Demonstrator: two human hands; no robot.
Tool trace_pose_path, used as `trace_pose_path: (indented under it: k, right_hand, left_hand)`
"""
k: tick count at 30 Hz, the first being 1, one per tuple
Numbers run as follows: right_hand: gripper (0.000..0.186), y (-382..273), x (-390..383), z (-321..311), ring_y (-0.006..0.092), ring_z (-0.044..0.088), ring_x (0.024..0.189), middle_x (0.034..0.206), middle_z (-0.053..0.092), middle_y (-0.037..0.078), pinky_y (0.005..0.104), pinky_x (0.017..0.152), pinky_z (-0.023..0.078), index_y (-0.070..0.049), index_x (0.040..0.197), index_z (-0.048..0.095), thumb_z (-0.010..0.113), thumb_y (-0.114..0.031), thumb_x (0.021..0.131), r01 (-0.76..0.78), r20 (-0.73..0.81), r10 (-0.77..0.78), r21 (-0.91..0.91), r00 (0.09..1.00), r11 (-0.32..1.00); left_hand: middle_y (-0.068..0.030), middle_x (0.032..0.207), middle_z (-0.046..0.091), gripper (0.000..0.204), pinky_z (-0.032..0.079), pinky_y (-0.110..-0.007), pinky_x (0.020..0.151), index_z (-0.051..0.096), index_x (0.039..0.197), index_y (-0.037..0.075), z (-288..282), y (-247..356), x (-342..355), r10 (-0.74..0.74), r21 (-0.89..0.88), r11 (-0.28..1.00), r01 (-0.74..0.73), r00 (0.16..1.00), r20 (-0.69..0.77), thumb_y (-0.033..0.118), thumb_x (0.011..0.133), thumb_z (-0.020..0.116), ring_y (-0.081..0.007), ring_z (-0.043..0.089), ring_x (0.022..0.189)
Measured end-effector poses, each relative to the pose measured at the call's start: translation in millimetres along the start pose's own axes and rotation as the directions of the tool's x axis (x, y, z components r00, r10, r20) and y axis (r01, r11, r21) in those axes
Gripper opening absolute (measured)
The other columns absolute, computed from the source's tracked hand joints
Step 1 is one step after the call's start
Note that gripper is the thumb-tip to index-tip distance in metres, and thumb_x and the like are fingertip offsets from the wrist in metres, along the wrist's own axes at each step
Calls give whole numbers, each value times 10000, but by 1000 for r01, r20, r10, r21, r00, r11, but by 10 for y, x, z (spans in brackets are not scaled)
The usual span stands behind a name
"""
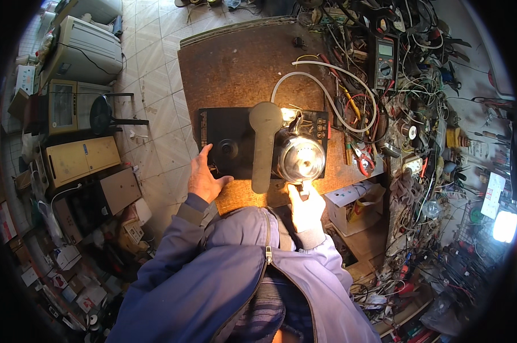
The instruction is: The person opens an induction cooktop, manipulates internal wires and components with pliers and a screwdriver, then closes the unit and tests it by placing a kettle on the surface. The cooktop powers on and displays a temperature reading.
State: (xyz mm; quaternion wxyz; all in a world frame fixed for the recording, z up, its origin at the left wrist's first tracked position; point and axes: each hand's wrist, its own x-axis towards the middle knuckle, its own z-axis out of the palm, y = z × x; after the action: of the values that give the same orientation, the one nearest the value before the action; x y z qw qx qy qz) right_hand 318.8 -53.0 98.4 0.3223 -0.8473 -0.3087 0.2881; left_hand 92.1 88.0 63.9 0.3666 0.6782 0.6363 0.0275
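Note:
A black flat tabletop tea stove (235, 123) lies on a brown wooden table. On its right part stands a shiny metal kettle (302, 159), its spout pointing away from me. My right hand (306, 210) is closed on the kettle's handle at the near side. My left hand (204, 178) spans the stove's front left corner, thumb and fingers spread apart against its edges. Near that hand, a round dark ring (228, 149) sits on the stove's left part. A grey bar with a round end (263, 148) hangs over the stove's middle and hides part of it.
A pale hose (327, 91) curves across the table behind the stove. Along the right lie tangled wires, a multimeter (386, 57) and red-handled pliers (363, 162). An open cardboard box (350, 214) is below the table's right front. Cabinets and a black stool (101, 114) stand left.

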Motion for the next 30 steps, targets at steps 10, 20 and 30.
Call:
trace_pose_path:
  k: [10,20,30]
  right_hand:
    - [277,-122,23,71,316,617,613,718,651,192,379,619,507,5,847,663,782,-244,870,-30,-15,33,152,999,988]
    - [197,126,43,82,140,605,678,769,685,84,306,650,500,14,980,706,749,-156,891,-32,44,28,97,999,995]
    - [199,56,21,144,169,673,713,801,720,102,304,667,516,-2,966,715,747,-182,888,-78,43,76,41,996,996]
  left_hand:
    - [-214,1391,448,1120,481,-448,1026,288,1529,229,-12,-23,7,19,-2,1000,-19,1000,7,236,629,954,-401,531,1231]
    - [-208,1394,452,1119,483,-450,1023,296,1524,231,12,-44,16,34,-1,999,-34,999,-9,233,621,957,-404,536,1231]
    - [-204,1374,460,1110,487,-456,1011,285,1525,236,55,-108,9,66,-22,998,-67,998,-19,231,637,950,-411,538,1215]
